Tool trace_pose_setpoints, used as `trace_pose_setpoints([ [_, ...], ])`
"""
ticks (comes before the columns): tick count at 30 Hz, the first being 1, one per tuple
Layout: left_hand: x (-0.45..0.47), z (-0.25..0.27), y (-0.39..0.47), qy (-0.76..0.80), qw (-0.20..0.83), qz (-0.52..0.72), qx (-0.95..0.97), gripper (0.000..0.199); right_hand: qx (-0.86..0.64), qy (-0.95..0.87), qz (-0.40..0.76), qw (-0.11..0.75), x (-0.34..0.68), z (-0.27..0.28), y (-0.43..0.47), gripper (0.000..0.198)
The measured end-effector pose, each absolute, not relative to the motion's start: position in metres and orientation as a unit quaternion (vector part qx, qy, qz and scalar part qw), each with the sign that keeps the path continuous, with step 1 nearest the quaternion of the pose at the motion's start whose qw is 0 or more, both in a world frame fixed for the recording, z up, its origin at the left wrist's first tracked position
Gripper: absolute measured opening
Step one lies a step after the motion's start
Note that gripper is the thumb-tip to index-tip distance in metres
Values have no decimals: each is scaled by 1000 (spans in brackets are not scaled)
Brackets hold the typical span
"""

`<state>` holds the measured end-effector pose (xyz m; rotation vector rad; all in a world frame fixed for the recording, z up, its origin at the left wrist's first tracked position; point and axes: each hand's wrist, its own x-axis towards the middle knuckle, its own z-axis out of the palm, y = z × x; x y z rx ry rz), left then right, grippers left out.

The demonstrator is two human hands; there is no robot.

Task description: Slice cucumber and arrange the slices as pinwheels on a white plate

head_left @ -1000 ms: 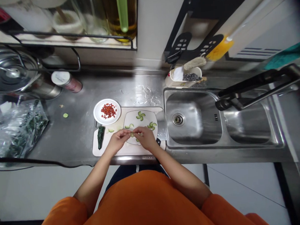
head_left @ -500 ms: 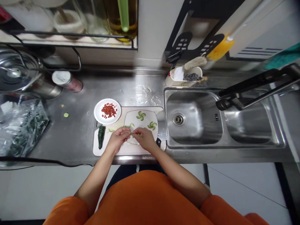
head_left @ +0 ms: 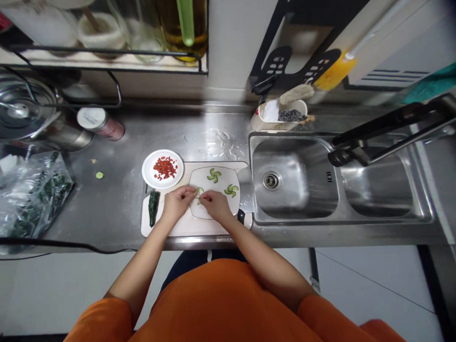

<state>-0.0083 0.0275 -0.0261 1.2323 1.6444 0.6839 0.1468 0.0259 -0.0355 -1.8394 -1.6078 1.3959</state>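
Note:
Both hands work over a white squarish plate (head_left: 229, 201) lying on a pale cutting board (head_left: 177, 228). My left hand (head_left: 177, 201) pinches at a thin green cucumber slice (head_left: 199, 191) at the plate's left side. Close by on the right, my right hand (head_left: 216, 204) has its fingertips pressed together at a slice, mostly hidden by the fingers. Cucumber slices form a pinwheel (head_left: 213, 175) at the plate's back and another pinwheel (head_left: 232, 190) at its right. A dark green cucumber piece (head_left: 153, 207) rests on the board's left end.
A round white plate (head_left: 147, 169) of red pieces overlaps the board's back left corner. A knife's blade (head_left: 246, 190) shows right of the squarish plate, beside the double sink (head_left: 296, 178). Left stand a plastic bag of greens (head_left: 36, 194), a can (head_left: 103, 124) and a steel pot (head_left: 19, 112).
My hands have moved slightly apart, the left one a little left and up. A cucumber slice between them now shows more clearly at the plate's left side.

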Motion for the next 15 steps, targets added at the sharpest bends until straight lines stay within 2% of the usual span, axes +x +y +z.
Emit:
trace_pose_setpoints([
  [15,-9,-38,51,630,352,209,660,17,-714,-561,409,94,129,-35,38,14],
])
